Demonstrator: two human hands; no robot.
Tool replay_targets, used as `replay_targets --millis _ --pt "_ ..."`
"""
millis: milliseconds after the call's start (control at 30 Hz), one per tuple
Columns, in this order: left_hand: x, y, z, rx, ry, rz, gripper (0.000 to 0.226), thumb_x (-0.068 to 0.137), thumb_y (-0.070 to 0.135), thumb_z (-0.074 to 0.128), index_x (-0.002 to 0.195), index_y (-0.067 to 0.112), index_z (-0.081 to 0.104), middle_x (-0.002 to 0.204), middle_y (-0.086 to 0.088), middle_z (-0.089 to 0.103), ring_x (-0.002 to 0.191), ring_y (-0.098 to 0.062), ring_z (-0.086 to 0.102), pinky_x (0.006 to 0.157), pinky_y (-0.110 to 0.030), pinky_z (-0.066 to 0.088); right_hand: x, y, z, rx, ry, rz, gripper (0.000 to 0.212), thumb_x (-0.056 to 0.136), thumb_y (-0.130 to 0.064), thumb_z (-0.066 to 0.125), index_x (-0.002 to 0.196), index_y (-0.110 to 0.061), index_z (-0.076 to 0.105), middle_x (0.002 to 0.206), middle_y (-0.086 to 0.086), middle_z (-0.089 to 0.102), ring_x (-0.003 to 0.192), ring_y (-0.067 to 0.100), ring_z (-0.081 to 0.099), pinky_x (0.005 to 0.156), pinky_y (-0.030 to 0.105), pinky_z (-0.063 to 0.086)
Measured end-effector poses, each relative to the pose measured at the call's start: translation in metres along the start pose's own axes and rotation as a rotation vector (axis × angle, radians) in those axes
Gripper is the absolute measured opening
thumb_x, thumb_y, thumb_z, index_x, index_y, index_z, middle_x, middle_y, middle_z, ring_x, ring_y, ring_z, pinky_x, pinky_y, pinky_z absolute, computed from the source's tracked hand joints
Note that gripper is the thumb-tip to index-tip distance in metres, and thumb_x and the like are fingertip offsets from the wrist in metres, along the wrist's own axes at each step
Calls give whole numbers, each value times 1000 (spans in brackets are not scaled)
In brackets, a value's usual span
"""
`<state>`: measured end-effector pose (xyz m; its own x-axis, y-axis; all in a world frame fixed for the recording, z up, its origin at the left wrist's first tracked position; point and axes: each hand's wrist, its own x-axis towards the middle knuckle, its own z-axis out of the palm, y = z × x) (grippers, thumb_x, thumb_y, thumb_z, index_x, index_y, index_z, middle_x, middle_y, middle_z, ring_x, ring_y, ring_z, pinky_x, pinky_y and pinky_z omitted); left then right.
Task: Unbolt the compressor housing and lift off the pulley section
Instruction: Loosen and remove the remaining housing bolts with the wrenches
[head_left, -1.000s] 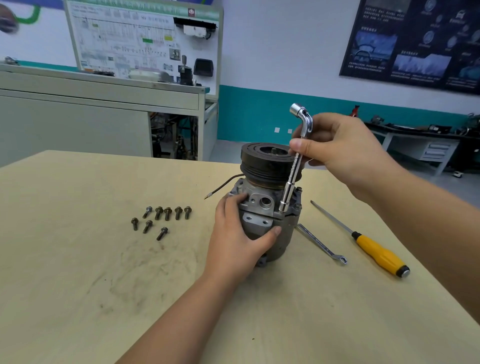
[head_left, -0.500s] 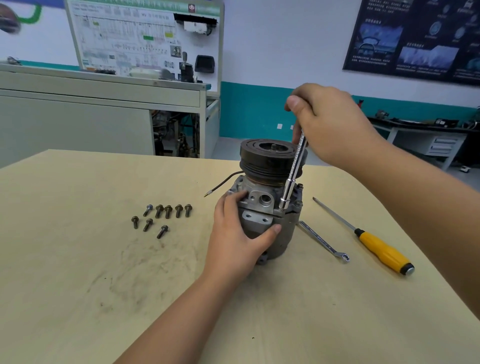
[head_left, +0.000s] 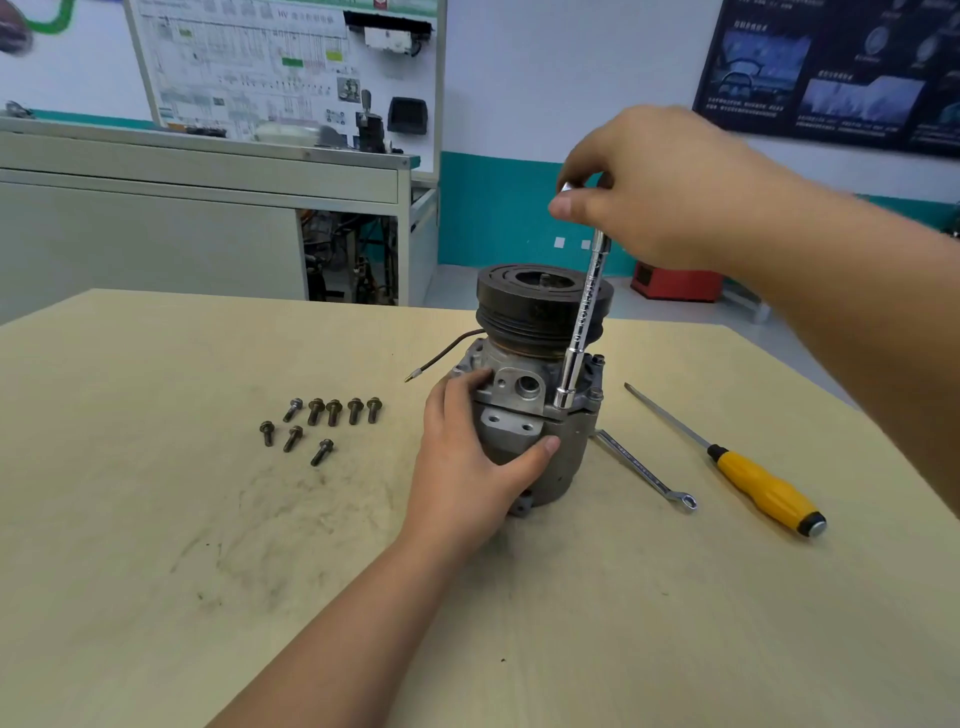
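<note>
A grey metal compressor (head_left: 566, 447) stands upright on the wooden table (head_left: 156, 571), its black grooved pulley (head_left: 524, 306) on top. My left hand (head_left: 467, 467) grips the housing from the front left, thumb across its face. A chrome L-shaped socket wrench (head_left: 584, 322) stands nearly upright, its socket seated on a bolt at the housing's flange, front right. My right hand (head_left: 660, 192) grips the wrench's bent top end, fingers curled around it. A thin brown wire (head_left: 441, 353) sticks out to the left of the compressor.
Several removed bolts (head_left: 327, 423) lie in a group left of the compressor. A flat ring spanner (head_left: 644, 470) and a yellow-handled screwdriver (head_left: 758, 483) lie on the right. Behind the table stand a grey cabinet (head_left: 208, 208) and a training board.
My right hand has turned the wrench's bent top from pointing left-back round toward the left front, rising slightly. The left hand keeps the same hold on the housing.
</note>
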<state>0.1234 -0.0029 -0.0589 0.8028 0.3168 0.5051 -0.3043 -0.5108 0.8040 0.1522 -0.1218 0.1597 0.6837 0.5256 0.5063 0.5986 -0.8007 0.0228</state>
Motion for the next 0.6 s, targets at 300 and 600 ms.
replay_targets --millis 300,600 --pt "-2 1 -2 -79 24 -69 92 65 45 82 139 35 27 135 18 39 119 9 38 97 -10 34 14 0 -16 80 -232 24 26 96 -31 52 112 -14 63 48 -13 64 38 -5 55 53 22 36" --pt "3 -3 -1 -255 -138 -238 126 49 59 80 151 33 11 147 13 41 134 -7 41 112 -39 37 11 -9 -13 -162 -219 -28 30 100 -26 44 112 -4 60 64 2 50 80 25 52 51 28 29"
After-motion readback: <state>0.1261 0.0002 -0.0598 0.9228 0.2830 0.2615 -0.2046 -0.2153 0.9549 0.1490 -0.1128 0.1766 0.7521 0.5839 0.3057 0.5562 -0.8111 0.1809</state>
